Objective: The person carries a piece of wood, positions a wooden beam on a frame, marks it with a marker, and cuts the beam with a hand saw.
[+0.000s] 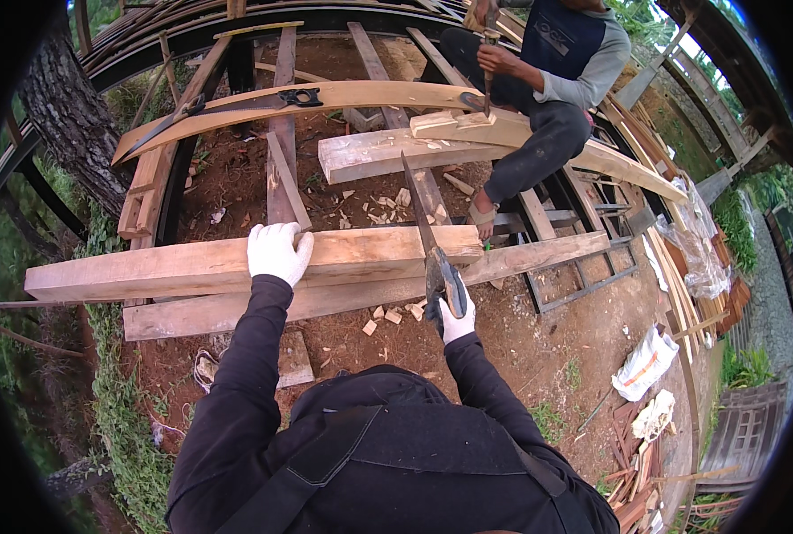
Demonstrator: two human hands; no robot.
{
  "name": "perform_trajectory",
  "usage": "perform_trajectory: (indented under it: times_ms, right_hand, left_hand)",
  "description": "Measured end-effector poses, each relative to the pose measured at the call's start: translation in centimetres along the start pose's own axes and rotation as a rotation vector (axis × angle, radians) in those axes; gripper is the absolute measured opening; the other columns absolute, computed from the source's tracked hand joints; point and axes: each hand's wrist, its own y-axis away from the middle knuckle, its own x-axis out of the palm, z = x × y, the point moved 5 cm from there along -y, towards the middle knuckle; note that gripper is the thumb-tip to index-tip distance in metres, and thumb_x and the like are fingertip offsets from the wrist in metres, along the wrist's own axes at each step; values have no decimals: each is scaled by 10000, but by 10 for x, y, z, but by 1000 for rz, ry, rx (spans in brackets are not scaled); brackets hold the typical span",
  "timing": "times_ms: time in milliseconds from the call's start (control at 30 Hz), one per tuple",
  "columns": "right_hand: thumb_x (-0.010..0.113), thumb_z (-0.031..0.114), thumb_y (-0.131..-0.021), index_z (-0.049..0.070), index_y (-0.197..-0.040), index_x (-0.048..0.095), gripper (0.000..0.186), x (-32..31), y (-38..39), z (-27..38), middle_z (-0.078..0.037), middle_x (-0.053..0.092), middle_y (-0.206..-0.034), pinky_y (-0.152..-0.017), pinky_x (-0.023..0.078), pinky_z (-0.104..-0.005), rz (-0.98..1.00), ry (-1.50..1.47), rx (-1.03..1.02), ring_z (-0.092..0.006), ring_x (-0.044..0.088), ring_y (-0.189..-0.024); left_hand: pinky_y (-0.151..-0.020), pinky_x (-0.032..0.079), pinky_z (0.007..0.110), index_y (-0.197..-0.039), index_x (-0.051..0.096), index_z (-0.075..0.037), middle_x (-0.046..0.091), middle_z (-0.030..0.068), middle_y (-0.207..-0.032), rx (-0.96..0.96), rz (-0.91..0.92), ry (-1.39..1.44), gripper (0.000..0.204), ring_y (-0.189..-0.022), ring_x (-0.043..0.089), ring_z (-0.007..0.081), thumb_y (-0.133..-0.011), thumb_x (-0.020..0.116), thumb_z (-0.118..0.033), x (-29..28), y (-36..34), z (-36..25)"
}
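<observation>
My left hand (276, 255), in a white glove, grips the top of a long squared wooden beam (352, 261) lying across the frame. In my right hand (454, 313), also gloved, is the handle of a handsaw (427, 245); its blade points away from me and crosses the beam near its right end. Another pale plank (191, 315) lies under the beam.
A co-worker (539, 133) sits at top right, hands on an upright tool over a short block. A curved board (169, 111) holds a second saw. Joists span dirt scattered with offcuts (370, 327). A tree trunk (76, 116) stands left; a white sack (641, 360) lies right.
</observation>
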Motion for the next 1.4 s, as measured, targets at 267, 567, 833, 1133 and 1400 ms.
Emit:
perform_trajectory:
  times_ms: [267,567,833,1133,1400]
  right_hand:
    - [657,-15,-859,-47,-1485,418,671,-1,-2,-8,-176,542,-1449,-1125,388,-338,-2,-19,7,-242,520,-1334]
    - [648,-18,-862,-40,-1497,403,681,1,-2,2,-177,522,-1471,-1132,383,-342,11,13,19,-237,507,-1350]
    - [643,-34,-868,-34,-1500,406,674,0,0,2,-162,550,-1429,-1073,436,-331,-10,34,7,-218,552,-1273]
    - [630,-38,-878,-30,-1501,403,663,5,2,14,-154,570,-1391,-1038,461,-325,-6,-28,81,-207,565,-1234]
    - [644,-18,-868,-31,-1492,417,664,1,1,3,-173,530,-1465,-1117,400,-349,-11,21,18,-240,524,-1328]
  left_hand:
    - [-1005,408,459,-910,708,-100,700,109,-871,-1,2,6,249,-904,651,311,-874,678,-344,-1,0,-1]
    - [-1005,406,463,-910,708,-98,698,113,-865,-5,1,9,253,-897,651,313,-874,675,-346,-1,1,0]
    - [-1013,404,463,-915,708,-99,699,110,-872,1,-2,4,253,-905,651,309,-872,679,-347,0,0,-1]
    - [-1017,406,462,-916,704,-104,697,104,-872,-11,2,10,252,-907,648,306,-869,684,-350,-1,1,1]
    - [-1012,411,459,-916,702,-104,698,100,-871,-4,10,19,248,-900,649,305,-870,682,-347,0,0,-1]
